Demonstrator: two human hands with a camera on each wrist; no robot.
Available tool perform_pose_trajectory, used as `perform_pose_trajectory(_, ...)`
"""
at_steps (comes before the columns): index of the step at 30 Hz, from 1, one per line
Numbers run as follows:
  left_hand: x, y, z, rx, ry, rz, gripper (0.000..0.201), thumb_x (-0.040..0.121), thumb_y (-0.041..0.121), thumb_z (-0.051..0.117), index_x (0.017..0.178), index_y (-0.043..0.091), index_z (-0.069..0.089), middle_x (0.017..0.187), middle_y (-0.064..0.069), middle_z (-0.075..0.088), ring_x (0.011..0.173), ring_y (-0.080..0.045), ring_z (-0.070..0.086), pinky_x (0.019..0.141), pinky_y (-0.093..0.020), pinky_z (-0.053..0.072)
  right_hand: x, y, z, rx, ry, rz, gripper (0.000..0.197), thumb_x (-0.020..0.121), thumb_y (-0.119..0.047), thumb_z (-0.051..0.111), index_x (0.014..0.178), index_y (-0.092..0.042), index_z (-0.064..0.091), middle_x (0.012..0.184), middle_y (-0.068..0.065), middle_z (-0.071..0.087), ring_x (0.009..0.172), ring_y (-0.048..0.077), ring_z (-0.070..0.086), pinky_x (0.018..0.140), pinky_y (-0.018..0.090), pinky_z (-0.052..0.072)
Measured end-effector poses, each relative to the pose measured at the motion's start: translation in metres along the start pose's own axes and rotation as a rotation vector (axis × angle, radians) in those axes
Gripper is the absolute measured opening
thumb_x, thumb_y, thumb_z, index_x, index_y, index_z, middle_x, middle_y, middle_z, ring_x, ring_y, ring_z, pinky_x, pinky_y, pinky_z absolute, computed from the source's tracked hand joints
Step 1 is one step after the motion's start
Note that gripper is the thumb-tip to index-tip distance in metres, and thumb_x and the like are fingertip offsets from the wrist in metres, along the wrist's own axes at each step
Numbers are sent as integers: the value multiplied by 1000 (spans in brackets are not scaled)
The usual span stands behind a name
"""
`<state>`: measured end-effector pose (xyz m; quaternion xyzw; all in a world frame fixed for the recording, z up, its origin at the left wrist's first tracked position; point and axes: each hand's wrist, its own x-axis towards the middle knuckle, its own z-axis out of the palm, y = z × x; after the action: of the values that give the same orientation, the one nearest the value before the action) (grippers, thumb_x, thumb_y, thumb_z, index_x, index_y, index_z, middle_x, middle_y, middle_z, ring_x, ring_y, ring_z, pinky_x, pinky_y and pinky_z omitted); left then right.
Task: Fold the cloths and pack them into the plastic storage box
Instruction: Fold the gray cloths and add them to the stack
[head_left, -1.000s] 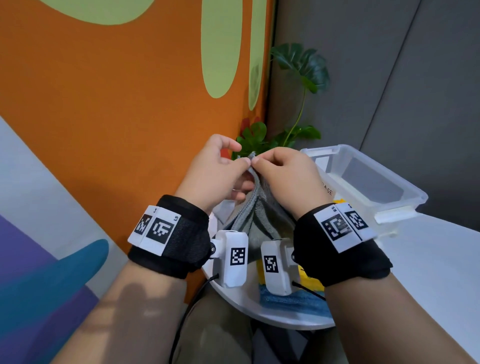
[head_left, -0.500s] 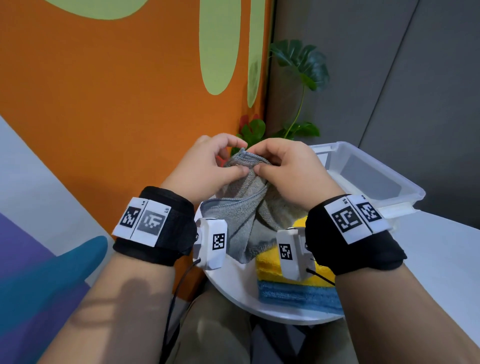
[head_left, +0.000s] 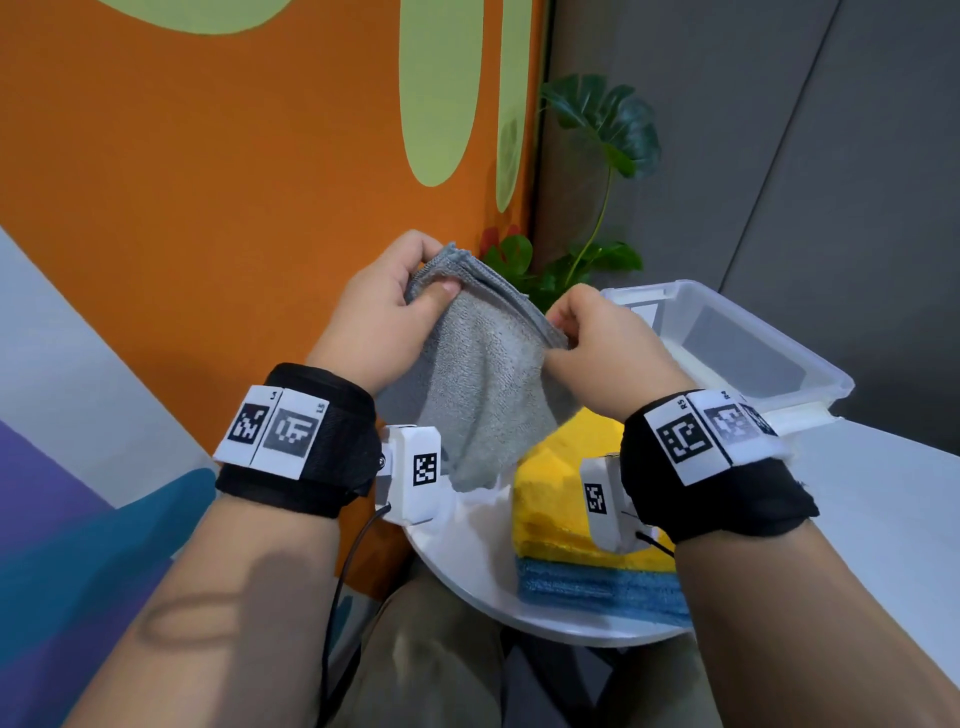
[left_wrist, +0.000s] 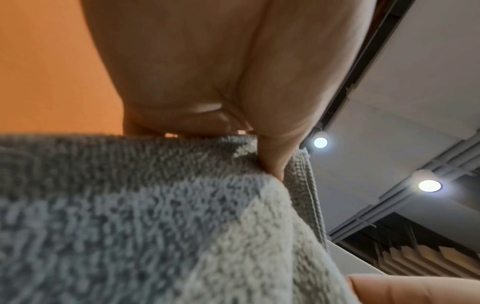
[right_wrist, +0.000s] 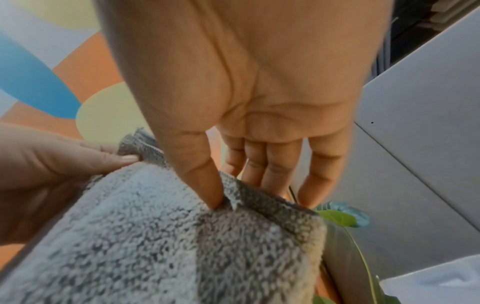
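A grey terry cloth (head_left: 485, 374) hangs doubled in the air above the white table (head_left: 857, 509). My left hand (head_left: 395, 317) pinches its top left corner, thumb in front, also seen in the left wrist view as the grey cloth (left_wrist: 145, 216) under my left hand (left_wrist: 270, 162). My right hand (head_left: 587, 338) pinches the top right edge; the right wrist view shows the thumb pressing the grey cloth (right_wrist: 182, 236) against the fingers (right_wrist: 257, 164). Below lies a stack of a yellow cloth (head_left: 550, 493) over a blue cloth (head_left: 597, 587). The clear plastic box (head_left: 737, 343) stands open behind my right hand.
An orange painted wall (head_left: 234, 208) rises close on the left. A green potted plant (head_left: 602, 156) stands in the corner behind the box. Grey panels (head_left: 831, 156) close off the right. The table's rounded front edge is near my lap.
My hands moved apart, left hand to the left and right hand to the right, stretching the grey cloth's top edge between them. The cloth now hangs wider and flatter.
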<state>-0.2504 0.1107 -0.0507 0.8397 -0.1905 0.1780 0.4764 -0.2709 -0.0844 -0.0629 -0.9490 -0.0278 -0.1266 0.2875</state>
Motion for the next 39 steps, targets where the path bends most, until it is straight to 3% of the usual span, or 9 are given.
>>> perform_pose_trajectory(4, 0, -1, 1, -25, 30, 15, 9, 95, 18, 56, 94, 27, 55, 86, 3, 60, 78, -11, 53, 72, -28, 42, -1, -1, 5, 147, 5, -22, 38, 80, -37, 70, 106, -21, 47, 105, -5, 56, 98, 13, 56, 82, 29, 47)
perform_pose_trajectory(8, 0, -3, 2, -16, 87, 49, 7, 95, 19, 55, 97, 25, 56, 90, -9, 62, 77, -14, 51, 69, -31, 42, -4, -2, 13, 142, 17, 41, 55, 72, -56, 72, 100, -19, 41, 101, -2, 50, 81, 9, 48, 59, 21, 35)
perform_pose_trajectory(13, 6, -10, -2, -25, 305, 17, 7, 96, 19, 53, 95, 26, 52, 74, 14, 50, 61, 5, 41, 58, -13, 34, -5, 5, 19, 152, -89, 188, 70, 73, -69, 61, 115, -18, 39, 115, 1, 48, 100, 16, 50, 68, 27, 36)
perform_pose_trajectory(18, 11, -10, -4, -72, 527, 26, 9, 95, 17, 52, 95, 25, 48, 72, 16, 48, 60, 7, 43, 58, -10, 33, -5, 2, 27, 141, -251, 163, 68, 72, -77, 54, 92, -12, 53, 76, -1, 52, 75, 19, 52, 65, 32, 43)
perform_pose_trajectory(20, 12, -9, -2, -102, 567, 39, 10, 94, 16, 51, 95, 25, 48, 75, 17, 51, 64, 8, 45, 64, -11, 35, -7, -2, 31, 129, -279, 132, 68, 74, -72, 56, 89, -6, 60, 77, 12, 58, 76, 21, 57, 75, 36, 46)
perform_pose_trajectory(29, 13, -5, -1, -144, 592, 83, 9, 94, 15, 50, 97, 23, 47, 77, 19, 51, 67, 9, 46, 67, -12, 37, -5, -5, 36, 249, -173, 42, 32, 79, -28, 74, 65, -17, 46, 62, -4, 46, 60, 12, 44, 58, 29, 34)
perform_pose_trajectory(34, 15, -12, -12, -88, 627, 61, 10, 95, 15, 50, 97, 23, 45, 77, 20, 49, 65, 12, 44, 64, -8, 34, -4, 2, 32, 258, -132, -9, 20, 76, -9, 65, 94, -5, 56, 84, 11, 60, 75, 24, 53, 64, 31, 42)
perform_pose_trajectory(36, 16, -15, -17, -73, 638, 55, 9, 94, 16, 49, 97, 23, 45, 77, 20, 48, 64, 11, 44, 64, -11, 34, -2, 5, 32, 249, -116, -37, 18, 75, -2, 59, 93, -4, 55, 83, 13, 59, 75, 27, 53, 65, 34, 43)
perform_pose_trajectory(39, 18, -21, -29, -69, 674, 47, 8, 93, 18, 49, 97, 23, 45, 79, 20, 49, 69, 10, 44, 68, -12, 36, -1, 11, 29, 218, -98, -17, 25, 80, 2, 43, 82, -19, 56, 70, -2, 60, 64, 14, 50, 57, 27, 39)
